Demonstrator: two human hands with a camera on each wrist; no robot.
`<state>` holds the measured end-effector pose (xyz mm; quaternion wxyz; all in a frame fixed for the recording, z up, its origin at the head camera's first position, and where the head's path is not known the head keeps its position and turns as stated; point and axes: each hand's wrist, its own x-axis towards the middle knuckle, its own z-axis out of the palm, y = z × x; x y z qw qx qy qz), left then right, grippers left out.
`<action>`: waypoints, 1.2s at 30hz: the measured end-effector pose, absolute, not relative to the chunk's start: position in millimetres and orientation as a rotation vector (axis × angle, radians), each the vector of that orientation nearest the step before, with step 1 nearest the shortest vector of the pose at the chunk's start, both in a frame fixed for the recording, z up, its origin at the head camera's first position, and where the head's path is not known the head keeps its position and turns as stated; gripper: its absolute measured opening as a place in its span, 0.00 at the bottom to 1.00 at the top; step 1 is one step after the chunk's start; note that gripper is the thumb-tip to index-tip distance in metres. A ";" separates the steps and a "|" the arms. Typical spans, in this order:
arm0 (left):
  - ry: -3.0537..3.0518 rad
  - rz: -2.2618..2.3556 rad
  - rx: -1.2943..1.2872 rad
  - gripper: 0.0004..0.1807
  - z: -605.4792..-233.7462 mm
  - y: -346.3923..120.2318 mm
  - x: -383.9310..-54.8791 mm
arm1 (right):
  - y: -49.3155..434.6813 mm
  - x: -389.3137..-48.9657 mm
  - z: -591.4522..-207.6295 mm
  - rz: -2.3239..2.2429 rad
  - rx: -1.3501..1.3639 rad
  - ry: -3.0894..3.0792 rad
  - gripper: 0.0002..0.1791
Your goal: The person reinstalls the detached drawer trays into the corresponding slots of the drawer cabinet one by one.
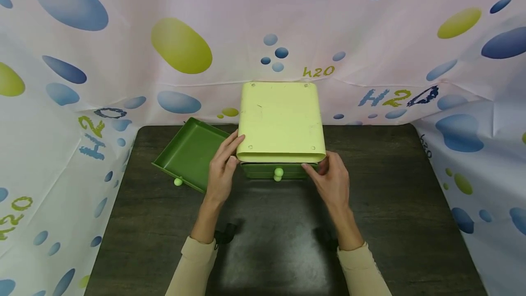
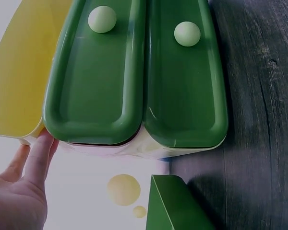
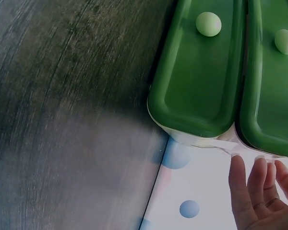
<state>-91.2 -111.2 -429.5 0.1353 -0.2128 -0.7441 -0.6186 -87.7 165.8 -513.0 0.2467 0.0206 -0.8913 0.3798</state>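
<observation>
Seen from the head, the yellow cabinet (image 1: 281, 120) stands on the table (image 1: 394, 186) between the hands: the left hand (image 1: 222, 170) has straight fingers along its side, the right hand (image 1: 334, 179) has its thumb at the front. A loose green drawer (image 1: 191, 150) lies just left of the left hand.

At the left wrist, relaxed fingers touch the side by the open bay (image 2: 24, 72), above the upper fitted drawer (image 2: 93, 86) and lower fitted drawer (image 2: 185, 86).

At the right wrist, loosely extended fingertips meet the opposite wall. The cabinet looks light, stiff, slippery; I'd hold both sides low.
</observation>
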 end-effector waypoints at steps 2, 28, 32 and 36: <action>-2.149 -1.802 -0.618 0.38 -431.1 -111.7 -92.0 | 165.8 -89.0 -513.6 1.021 0.067 -2.428 0.30; -2.106 -1.775 -0.654 0.34 -431.2 -117.6 -100.8 | 169.1 -92.9 -511.3 1.312 0.257 -2.328 0.43; -2.121 -1.697 -0.670 0.35 -432.2 -124.9 -108.7 | 169.3 -93.1 -499.2 1.443 0.297 -2.217 0.40; -2.153 -1.627 -0.644 0.36 -435.3 -135.3 -114.1 | 164.2 -89.1 -477.4 1.518 0.338 -2.121 0.40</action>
